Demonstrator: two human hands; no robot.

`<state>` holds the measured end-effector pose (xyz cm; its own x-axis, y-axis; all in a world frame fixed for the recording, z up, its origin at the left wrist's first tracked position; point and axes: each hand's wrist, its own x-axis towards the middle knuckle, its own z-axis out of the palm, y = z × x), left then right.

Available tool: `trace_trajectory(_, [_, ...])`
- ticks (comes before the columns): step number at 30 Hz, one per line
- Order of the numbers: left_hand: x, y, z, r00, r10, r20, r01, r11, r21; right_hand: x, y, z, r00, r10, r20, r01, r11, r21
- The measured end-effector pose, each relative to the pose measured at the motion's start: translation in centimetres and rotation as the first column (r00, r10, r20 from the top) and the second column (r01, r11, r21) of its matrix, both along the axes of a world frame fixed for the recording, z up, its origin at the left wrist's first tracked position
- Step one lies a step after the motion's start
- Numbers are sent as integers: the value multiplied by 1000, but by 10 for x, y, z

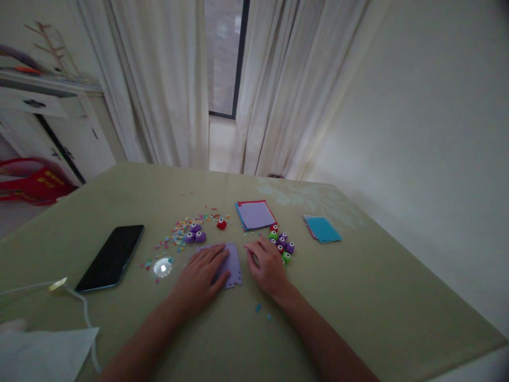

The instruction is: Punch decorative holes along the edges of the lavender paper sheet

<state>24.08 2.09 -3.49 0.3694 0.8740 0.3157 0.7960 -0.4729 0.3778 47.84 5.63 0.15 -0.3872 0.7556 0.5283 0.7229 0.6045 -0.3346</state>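
My left hand (204,270) lies flat with its fingers stretched over a light purple paper sheet (234,268). Small notches or holes run along the sheet's visible edges. Just right of the sheet, my right hand (268,265) is closed, thumb and fingers drawn together; what they hold, if anything, is hidden. Beside it stand several small purple, red and green pieces with eye-like white dots (282,241). A few similar purple pieces (194,234) and a red one (221,224) sit beyond my left hand, next to scattered coloured paper bits (178,232).
A black phone (111,257) and a white cable (84,302) lie at the left, near a white paper (47,353). Farther back are a purple-topped stack of sheets (256,215) and a blue-topped stack (323,229). A round shiny disc (162,267) lies left of my hand.
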Motion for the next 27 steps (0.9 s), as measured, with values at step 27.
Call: trace_trajectory(27, [3,-11,6,999,16,-33,-18,999,-48,18,-26,2,994,103,-25,-105,976,-192])
